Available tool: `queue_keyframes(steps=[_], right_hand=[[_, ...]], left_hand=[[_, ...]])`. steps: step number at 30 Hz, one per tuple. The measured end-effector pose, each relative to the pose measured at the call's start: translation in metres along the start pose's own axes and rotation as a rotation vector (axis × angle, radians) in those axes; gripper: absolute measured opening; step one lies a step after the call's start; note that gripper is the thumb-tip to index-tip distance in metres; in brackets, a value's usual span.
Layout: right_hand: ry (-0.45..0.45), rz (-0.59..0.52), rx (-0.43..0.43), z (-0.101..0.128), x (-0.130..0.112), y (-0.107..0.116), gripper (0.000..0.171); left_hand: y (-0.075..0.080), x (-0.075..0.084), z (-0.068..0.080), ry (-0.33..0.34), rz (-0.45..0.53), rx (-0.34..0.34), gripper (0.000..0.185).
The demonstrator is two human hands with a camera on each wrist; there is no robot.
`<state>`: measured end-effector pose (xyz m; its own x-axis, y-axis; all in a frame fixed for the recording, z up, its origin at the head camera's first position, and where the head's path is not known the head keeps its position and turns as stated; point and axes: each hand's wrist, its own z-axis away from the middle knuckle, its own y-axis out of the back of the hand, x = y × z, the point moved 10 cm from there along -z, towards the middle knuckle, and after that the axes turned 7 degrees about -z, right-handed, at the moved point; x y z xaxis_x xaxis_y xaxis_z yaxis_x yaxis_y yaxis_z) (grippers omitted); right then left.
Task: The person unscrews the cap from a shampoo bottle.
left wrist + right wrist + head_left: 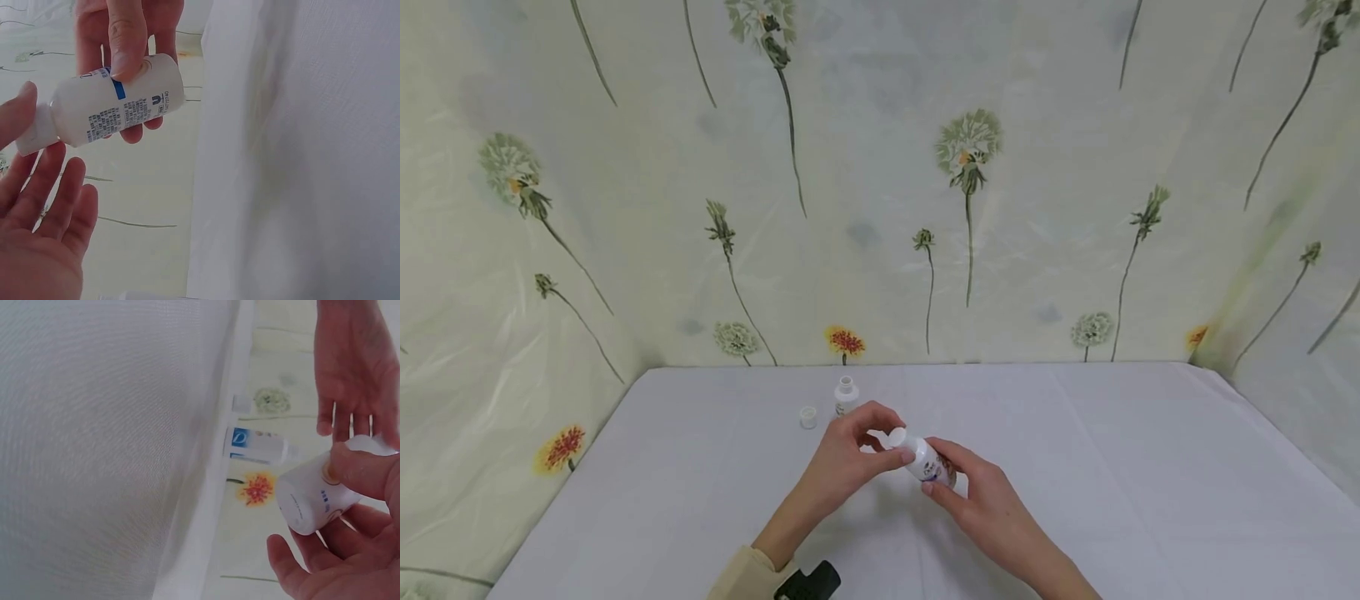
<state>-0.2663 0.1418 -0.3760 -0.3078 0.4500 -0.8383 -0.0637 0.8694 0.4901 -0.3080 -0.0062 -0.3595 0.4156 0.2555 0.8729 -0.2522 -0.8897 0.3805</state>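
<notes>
A small white bottle (931, 463) with printed labels is held tilted above the table, its capped end toward the left. My right hand (988, 504) grips the bottle's body, thumb on one side and fingers round the other. With thumb and fingertips my left hand (850, 457) pinches the white cap (39, 130) at the bottle's neck. Behind the left hand a second white bottle (846, 393) stands upright with its neck uncovered. Its loose white cap (808, 417) lies just to the left of it.
A white cloth covers the table (1112, 467). Flower-printed sheeting (880, 183) hangs behind the table and along both sides. A black device (808, 581) sits near the left sleeve (748, 575) at the front.
</notes>
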Motion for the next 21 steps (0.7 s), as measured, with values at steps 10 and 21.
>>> queue_keyframes(steps=[10,21], right_hand=[[-0.025,0.01,-0.001,0.0,0.002,-0.001,0.046],[-0.015,0.004,-0.047,0.001,0.001,-0.004,0.047]], left_hand=[[-0.008,0.013,0.003,-0.167,0.089,-0.182,0.044],[-0.005,0.013,0.004,-0.204,0.084,-0.167,0.034]])
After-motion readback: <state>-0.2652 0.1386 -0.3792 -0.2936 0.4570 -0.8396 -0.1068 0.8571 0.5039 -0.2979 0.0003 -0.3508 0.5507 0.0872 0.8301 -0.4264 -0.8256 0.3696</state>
